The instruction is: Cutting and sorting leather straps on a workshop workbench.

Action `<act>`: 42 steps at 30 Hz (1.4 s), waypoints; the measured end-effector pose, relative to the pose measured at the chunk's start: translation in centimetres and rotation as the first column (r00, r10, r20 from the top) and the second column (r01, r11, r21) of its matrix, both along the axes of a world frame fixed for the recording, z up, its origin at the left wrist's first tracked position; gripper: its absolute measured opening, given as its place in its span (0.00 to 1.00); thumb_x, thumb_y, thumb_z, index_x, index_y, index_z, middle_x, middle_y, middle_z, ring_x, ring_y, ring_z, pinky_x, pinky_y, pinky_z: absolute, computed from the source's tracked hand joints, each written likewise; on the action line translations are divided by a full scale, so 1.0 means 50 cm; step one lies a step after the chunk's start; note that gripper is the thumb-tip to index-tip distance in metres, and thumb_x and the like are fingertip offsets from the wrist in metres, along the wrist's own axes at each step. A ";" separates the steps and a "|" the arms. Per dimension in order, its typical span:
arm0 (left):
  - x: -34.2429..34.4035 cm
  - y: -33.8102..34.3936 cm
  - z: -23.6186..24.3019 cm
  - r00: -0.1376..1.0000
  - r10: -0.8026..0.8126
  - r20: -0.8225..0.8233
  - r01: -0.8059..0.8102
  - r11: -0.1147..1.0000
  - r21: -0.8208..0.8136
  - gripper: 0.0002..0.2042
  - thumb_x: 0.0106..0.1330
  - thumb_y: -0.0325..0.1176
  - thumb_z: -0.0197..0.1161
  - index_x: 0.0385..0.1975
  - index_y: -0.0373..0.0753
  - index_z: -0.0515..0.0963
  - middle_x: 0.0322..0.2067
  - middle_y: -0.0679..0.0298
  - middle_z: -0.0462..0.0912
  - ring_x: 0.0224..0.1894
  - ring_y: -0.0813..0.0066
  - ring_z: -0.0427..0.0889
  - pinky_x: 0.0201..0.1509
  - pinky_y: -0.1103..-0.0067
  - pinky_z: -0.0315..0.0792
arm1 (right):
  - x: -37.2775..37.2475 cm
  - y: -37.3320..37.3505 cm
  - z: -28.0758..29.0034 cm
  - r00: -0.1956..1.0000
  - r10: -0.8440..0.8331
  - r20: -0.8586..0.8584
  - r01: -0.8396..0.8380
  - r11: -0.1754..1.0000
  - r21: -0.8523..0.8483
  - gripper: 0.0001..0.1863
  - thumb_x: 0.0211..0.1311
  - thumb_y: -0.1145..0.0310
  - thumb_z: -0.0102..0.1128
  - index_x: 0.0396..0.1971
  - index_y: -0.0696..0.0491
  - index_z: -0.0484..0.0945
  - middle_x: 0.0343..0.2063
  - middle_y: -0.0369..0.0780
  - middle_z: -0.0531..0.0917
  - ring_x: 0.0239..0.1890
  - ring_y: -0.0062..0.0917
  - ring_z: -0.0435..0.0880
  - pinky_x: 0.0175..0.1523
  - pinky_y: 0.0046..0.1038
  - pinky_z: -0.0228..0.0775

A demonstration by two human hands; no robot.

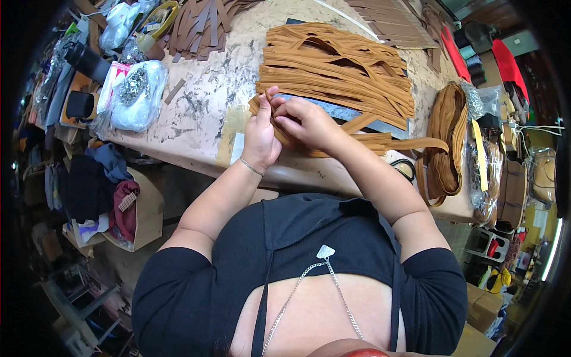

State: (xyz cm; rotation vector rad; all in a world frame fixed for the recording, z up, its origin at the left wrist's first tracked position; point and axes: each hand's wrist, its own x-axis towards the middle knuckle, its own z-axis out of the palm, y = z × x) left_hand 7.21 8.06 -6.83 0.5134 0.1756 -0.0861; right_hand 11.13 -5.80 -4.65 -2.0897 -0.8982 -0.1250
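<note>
My left hand grips the left end of some tan zipper-tape strips at the table's near edge, thumb raised along their end. Just right of it, my right hand has its fingers curled and pinched at the same end, partly hiding what they hold. Beyond both hands, a broad bundle of similar tan strips lies on a dark flat plate. From the lower strips a loose tape runs right toward a long looped coil of the same tape.
The worktable holds bagged items, a black bottle, brown cut strips and brown fringed pieces. A black looped object sits by the coil. A cardboard box of clothing stands below left.
</note>
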 end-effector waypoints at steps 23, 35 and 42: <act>0.041 0.004 -0.016 0.987 -0.021 -0.159 0.023 1.000 0.013 0.13 0.71 0.42 0.57 0.49 0.42 0.75 0.19 0.76 0.60 0.21 0.87 0.60 0.28 0.85 0.63 | 0.087 -0.069 -0.005 0.974 -0.130 0.184 0.184 0.931 -0.316 0.08 0.57 0.63 0.63 0.32 0.51 0.81 0.33 0.40 0.78 0.42 0.36 0.77 0.46 0.37 0.70; 0.029 -0.009 -0.016 0.987 0.093 -0.129 -0.091 0.996 0.023 0.18 0.69 0.46 0.60 0.48 0.39 0.73 0.23 0.73 0.67 0.27 0.83 0.68 0.42 0.78 0.72 | 0.117 -0.099 -0.006 0.911 -0.343 0.228 0.389 0.898 -0.204 0.07 0.56 0.65 0.64 0.28 0.52 0.79 0.31 0.39 0.78 0.42 0.35 0.76 0.46 0.37 0.69; 0.036 -0.016 -0.013 0.987 0.051 -0.154 -0.027 0.988 0.153 0.23 0.68 0.45 0.61 0.57 0.39 0.68 0.20 0.76 0.60 0.24 0.87 0.63 0.40 0.79 0.72 | 0.085 -0.066 -0.013 0.867 -0.279 0.413 0.413 0.867 -0.281 0.06 0.56 0.69 0.63 0.33 0.52 0.79 0.32 0.39 0.78 0.41 0.36 0.76 0.47 0.35 0.68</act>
